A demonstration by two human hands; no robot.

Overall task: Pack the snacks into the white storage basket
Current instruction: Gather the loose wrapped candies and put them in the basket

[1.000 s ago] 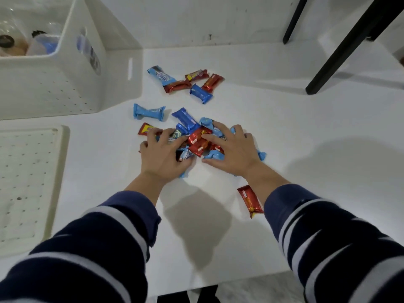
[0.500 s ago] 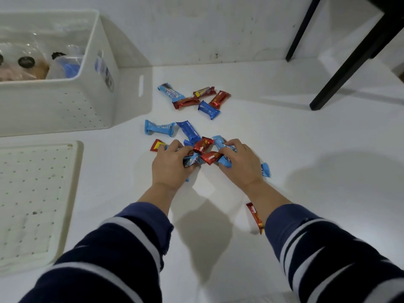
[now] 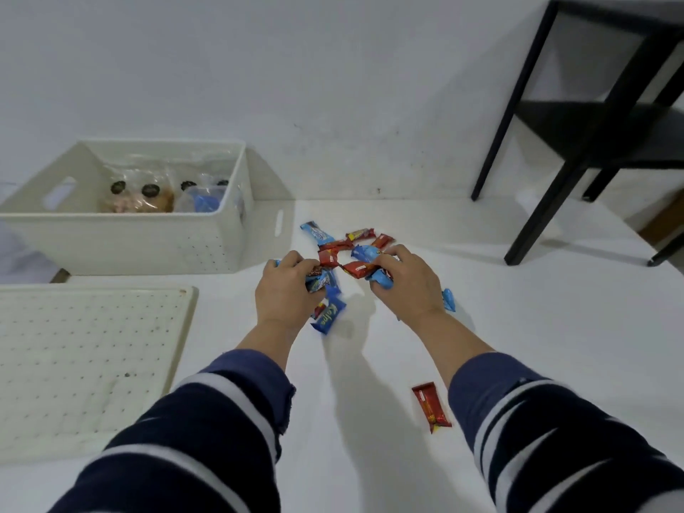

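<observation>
White bench (image 3: pixel 518 327), white wall behind. My left hand (image 3: pixel 287 290) and right hand (image 3: pixel 407 286) each curled round bunch of snacks (image 3: pixel 355 269), lifted near basket (image 3: pixel 148 242). Wrappers light, slick, crinkly; cup from below, squeeze gently. Stray bar (image 3: pixel 431 407) by right sleeve.

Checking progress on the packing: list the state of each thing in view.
white storage basket: upright, open, bagged items inside
basket lid: off, lying flat
left hand: gripping snacks
right hand: gripping snacks
lone red snack: loose on the white surface
far snacks: loose, not yet packed
</observation>
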